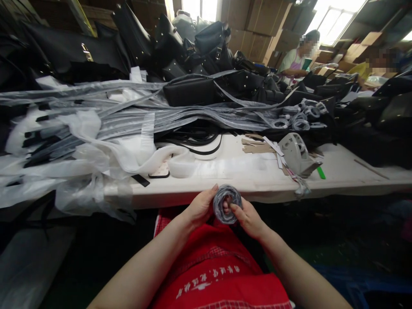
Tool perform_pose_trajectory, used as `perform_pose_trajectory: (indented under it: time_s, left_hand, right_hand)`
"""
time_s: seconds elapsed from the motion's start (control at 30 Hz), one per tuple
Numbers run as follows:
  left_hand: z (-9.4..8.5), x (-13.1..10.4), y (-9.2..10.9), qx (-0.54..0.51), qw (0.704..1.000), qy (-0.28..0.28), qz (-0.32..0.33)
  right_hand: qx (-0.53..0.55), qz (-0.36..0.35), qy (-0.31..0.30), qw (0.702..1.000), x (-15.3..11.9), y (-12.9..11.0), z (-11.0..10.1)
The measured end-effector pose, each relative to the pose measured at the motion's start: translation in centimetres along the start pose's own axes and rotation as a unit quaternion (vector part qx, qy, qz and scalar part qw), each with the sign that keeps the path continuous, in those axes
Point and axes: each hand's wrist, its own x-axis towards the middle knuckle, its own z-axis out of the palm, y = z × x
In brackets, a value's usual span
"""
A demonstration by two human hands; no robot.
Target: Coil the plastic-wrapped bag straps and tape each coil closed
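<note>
Both hands grip a coiled strap [220, 198] in clear plastic wrap, held in front of the table's front edge. My left hand [205, 205] is closed on the coil's left side. On the right side, my right hand [249, 218] is closed too, with its thumb at the rim and fingertips showing through the middle hole. Beyond the hands, long plastic-wrapped straps [193, 115] lie in a bundle across the table. Several similar wrapped coils [301, 122] sit at the bundle's right end.
A tape dispenser [294, 152] stands at the right of the white table [238, 182], beside brown card strips [260, 146]. White foam sheet [119, 146] covers the left. Black bags [189, 90] are piled behind. Two people [294, 60] are at the back right.
</note>
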Motion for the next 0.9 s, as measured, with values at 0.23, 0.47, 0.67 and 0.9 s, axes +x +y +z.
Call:
perform_pose_trajectory:
  time_s: [0.23,0.47,0.67,0.9]
  left_hand:
    - [-0.4,0.0,-0.6,0.385,0.916,-0.014,0.116]
    - [-0.2,0.4,-1.7,0.262,0.946,0.146,0.126]
    - [-0.5,-0.3,-0.4,0.326,0.940,0.036,0.092]
    - [-1.1,-1.6,-2.2,0.358,0.932,-0.052,-0.025]
  right_hand:
    - [-0.188,0.052,-0.158,0.968,-0.3,-0.5,-1.9]
    - [-0.059,0.090,-0.094,0.990,-0.2,1.2,-0.5]
    - [-0.063,0.126,-0.176,0.974,0.4,0.4,-2.3]
    - [-0.154,0.138,-0.279,0.938,0.5,1.4,-2.6]
